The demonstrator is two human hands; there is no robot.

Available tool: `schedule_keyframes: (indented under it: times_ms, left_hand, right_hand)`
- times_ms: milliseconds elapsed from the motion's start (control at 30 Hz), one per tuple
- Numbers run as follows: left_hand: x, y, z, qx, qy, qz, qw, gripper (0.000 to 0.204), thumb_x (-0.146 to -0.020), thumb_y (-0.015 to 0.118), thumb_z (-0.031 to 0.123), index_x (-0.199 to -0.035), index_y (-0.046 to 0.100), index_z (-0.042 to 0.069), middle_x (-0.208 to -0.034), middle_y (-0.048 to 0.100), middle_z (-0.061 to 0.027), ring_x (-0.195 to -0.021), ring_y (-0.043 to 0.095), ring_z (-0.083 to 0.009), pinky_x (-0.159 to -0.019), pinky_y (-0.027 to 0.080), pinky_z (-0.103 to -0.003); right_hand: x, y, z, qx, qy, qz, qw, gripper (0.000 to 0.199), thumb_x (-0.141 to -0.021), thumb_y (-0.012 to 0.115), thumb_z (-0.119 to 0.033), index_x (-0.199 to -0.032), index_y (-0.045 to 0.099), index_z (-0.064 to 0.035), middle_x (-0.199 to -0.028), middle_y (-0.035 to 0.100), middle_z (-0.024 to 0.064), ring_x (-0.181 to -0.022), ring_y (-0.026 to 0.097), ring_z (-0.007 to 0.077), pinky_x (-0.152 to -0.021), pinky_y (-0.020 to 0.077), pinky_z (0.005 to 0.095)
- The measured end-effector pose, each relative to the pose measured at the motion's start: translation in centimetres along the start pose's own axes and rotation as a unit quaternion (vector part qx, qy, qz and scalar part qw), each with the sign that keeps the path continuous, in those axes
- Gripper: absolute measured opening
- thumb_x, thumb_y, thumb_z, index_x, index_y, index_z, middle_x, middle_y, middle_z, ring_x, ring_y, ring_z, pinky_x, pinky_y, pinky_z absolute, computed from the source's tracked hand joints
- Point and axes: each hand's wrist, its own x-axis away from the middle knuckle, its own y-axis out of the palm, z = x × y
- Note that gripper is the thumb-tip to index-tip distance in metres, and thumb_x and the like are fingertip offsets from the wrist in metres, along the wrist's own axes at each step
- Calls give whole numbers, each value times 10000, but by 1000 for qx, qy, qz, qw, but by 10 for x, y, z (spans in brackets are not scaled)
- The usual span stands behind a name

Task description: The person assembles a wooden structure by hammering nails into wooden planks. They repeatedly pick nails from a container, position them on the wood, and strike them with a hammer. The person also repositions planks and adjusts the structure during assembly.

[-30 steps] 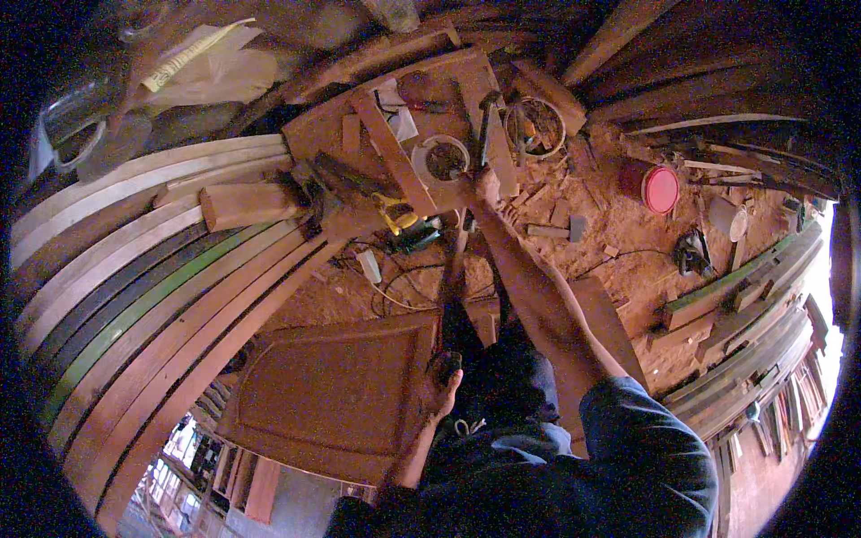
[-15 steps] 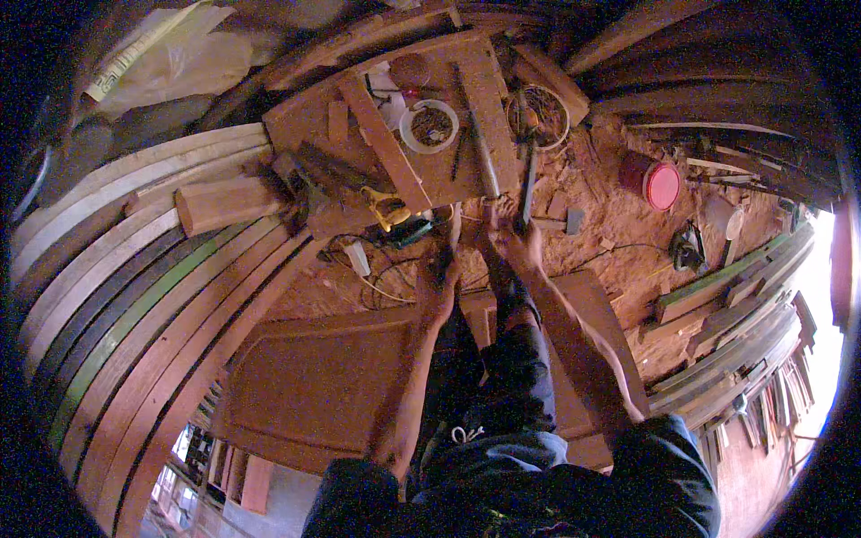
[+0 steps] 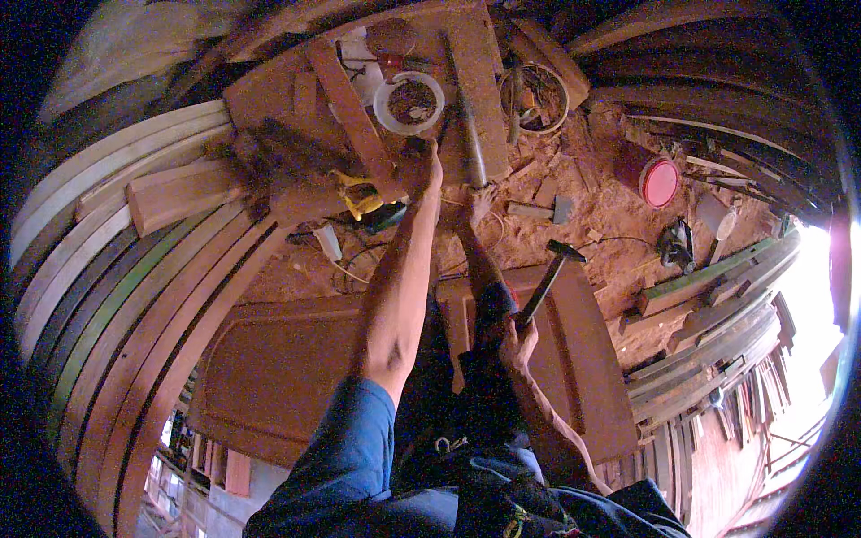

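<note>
My right hand [image 3: 518, 345] is closed around the handle of a hammer [image 3: 545, 285], held up over my right leg with its dark head pointing away from me. My left arm stretches far forward. My left hand [image 3: 429, 163] is at the near rim of a white round tub [image 3: 379, 100] with small brown bits in it. Shadow hides its fingers, so whether they hold anything cannot be told. The tub stands on a wooden board [image 3: 421, 188], between a loose plank [image 3: 352, 112] and a long bar [image 3: 472, 143]. My bare foot [image 3: 480, 204] rests by the bar's near end.
A yellow-handled tool [image 3: 360, 199] lies left of my left forearm. Another hammer-like tool [image 3: 543, 211] lies on the dusty ground. A red bucket [image 3: 659, 182] and a round basket of scraps [image 3: 538, 99] stand right. A panelled wooden door [image 3: 278, 377] lies beneath me; long planks [image 3: 134, 359] curve along the left.
My left hand has reached forward to the white tub. My right hand has drawn back toward me with the hammer, away from the bar's end. The view has shifted slightly.
</note>
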Motion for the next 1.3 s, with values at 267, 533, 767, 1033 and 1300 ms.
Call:
schedule_keyframes:
  times_ms: [267, 533, 767, 1033, 1300]
  left_hand:
    - [19, -1, 31, 15, -121, 71, 990, 740, -880, 689, 361, -1445, 346, 27, -1353, 528, -245, -1214, 549, -386, -994, 473, -487]
    - [71, -58, 48, 310, -150, -34, 938, 640, -831, 734, 65, -1368, 390, 13, -1260, 545, -225, -1102, 601, -301, -868, 542, -382]
    - [35, -128, 90, 88, 47, 106, 989, 160, -875, 710, 132, -979, 653, 24, -886, 694, -123, -804, 688, -238, -697, 548, -347]
    - [-47, -129, 82, 10, 35, 138, 990, 309, -962, 609, 310, -902, 690, 17, -883, 718, -200, -790, 690, -375, -707, 520, -459]
    - [-96, -111, 83, -15, 187, -43, 981, 207, -905, 607, 224, -981, 690, 51, -1010, 713, -177, -927, 683, -380, -809, 531, -474]
  right_hand:
    - [-5, 4, -6, 62, 15, 11, 998, 335, -873, 722, -253, -1063, 641, 10, -868, 678, 105, -782, 620, 202, -752, 510, 350]
    - [-13, 5, 6, 126, 8, 31, 992, 361, -859, 742, -321, -985, 651, 5, -829, 687, 148, -732, 647, 304, -706, 516, 400]
    - [-17, 6, 1, 102, -27, 25, 994, 394, -846, 757, -361, -952, 657, 5, -790, 682, 139, -700, 639, 297, -676, 511, 403]
    - [-18, 5, -1, 108, 4, 35, 994, 410, -822, 770, -368, -948, 656, 5, -775, 666, 128, -696, 618, 295, -682, 501, 406]
    - [-18, 4, 3, 97, -14, 54, 994, 289, -852, 732, -251, -909, 641, 17, -764, 648, 100, -689, 586, 229, -666, 486, 376]
